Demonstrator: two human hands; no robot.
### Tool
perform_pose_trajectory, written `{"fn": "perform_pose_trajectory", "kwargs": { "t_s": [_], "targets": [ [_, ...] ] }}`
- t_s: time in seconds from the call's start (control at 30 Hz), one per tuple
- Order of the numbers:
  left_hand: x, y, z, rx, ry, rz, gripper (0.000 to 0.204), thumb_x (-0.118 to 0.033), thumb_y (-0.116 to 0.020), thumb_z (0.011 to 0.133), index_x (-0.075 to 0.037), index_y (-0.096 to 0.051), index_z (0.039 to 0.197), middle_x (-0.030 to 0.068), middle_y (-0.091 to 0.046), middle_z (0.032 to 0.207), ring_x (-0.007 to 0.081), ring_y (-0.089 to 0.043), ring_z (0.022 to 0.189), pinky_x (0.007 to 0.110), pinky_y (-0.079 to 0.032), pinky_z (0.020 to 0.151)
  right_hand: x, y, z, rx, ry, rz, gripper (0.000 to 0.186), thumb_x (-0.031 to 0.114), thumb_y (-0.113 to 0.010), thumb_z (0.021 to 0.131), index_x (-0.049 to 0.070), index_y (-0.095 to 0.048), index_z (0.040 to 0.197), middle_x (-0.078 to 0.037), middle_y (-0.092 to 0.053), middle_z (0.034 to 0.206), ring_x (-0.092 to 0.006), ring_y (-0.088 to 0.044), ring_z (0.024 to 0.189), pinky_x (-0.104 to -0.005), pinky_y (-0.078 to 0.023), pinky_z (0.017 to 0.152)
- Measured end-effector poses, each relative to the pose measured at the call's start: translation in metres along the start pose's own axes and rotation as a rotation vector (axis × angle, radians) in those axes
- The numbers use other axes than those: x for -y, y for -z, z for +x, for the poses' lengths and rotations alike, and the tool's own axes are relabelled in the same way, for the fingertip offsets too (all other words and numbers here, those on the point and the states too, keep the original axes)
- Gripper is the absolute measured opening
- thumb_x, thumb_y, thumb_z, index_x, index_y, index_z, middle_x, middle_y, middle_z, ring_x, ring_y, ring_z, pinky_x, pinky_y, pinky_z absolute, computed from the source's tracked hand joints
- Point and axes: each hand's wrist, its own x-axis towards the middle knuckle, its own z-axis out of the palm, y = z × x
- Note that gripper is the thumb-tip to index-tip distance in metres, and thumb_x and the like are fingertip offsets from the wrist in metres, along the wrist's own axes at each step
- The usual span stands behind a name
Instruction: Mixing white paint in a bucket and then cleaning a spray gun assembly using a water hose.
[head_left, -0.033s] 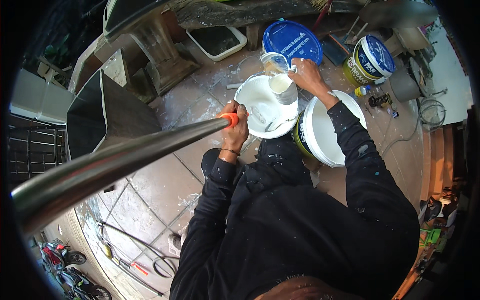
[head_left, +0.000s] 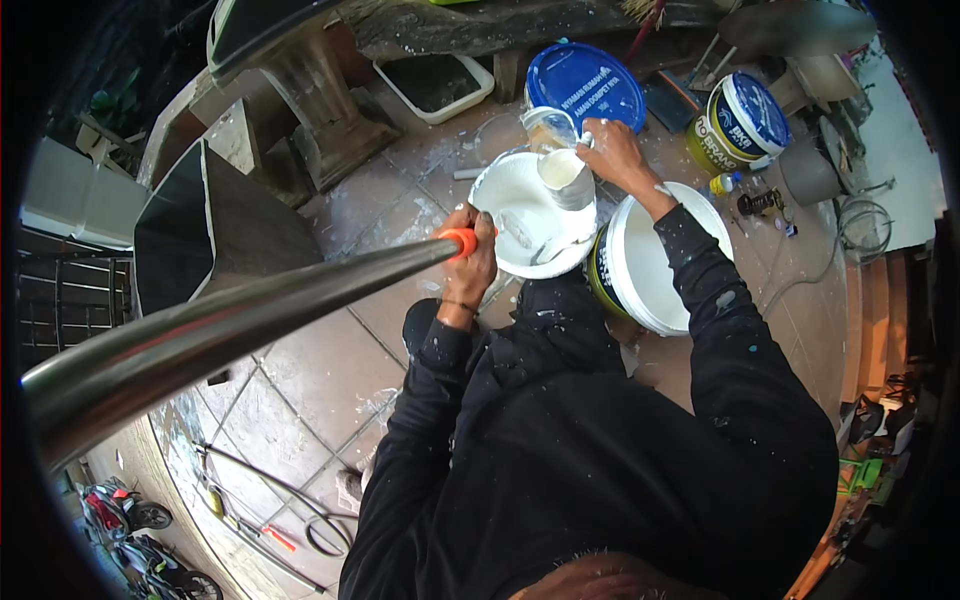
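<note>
Jug (head_left: 568,184), unmoved in the right hand's (head_left: 612,152) grip, keeps work at the white bucket's (head_left: 540,271) far-right rim, while the left hand (head_left: 474,248) clasps a metal pole (head_left: 250,296).

White lettering stands on the far, round blue plastic lid (head_left: 585,88) and the far-right, closed olive-and-white plastic bucket (head_left: 738,128); the nearer open white plastic bucket (head_left: 620,270) shows partly hidden print.
</note>
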Motion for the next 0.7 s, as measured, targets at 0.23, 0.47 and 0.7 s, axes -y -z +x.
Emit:
{"fn": "perform_pose_trajectory", "kwargs": {
  "t_s": [0.23, 0.47, 0.7],
  "targets": [
    [-0.002, 0.007, -0.003, 0.03, -0.052, -0.103, 0.027, -0.011, -0.058, 0.096, -0.002, -0.046, 0.074, 0.0021, -0.047, 0.064, 0.0113, -0.042, 0.058, 0.029, -0.038, 0.056, -0.002, 0.0, -0.004, -0.007, 0.025, -0.014, 0.03, 0.02, -0.068, 0.083, -0.003, -0.066, 0.102, -0.025, -0.07, 0.096, -0.0419, -0.068, 0.091, -0.047, -0.055, 0.082],
    [0.003, 0.048, 0.005, 0.059, -0.019, -0.184, 0.027, -0.015, -0.053, 0.098, -0.006, -0.046, 0.074, 0.0003, -0.048, 0.065, 0.0089, -0.044, 0.059, 0.025, -0.039, 0.055, -0.024, -0.012, -0.01, -0.104, 0.04, -0.061, 0.035, 0.022, -0.07, 0.082, -0.002, -0.066, 0.107, -0.024, -0.07, 0.096, -0.0415, -0.068, 0.088, -0.0475, -0.055, 0.079],
    [0.024, 0.109, 0.061, 0.191, 0.008, -0.228, 0.018, -0.011, -0.052, 0.093, -0.004, -0.048, 0.077, 0.004, -0.053, 0.067, 0.0141, -0.055, 0.062, 0.031, -0.05, 0.066, -0.013, -0.014, -0.006, -0.137, 0.108, 0.045, 0.024, 0.018, -0.071, 0.079, -0.001, -0.062, 0.09, -0.027, -0.066, 0.087, -0.0473, -0.064, 0.084, -0.0521, -0.051, 0.072]
  ]
}}
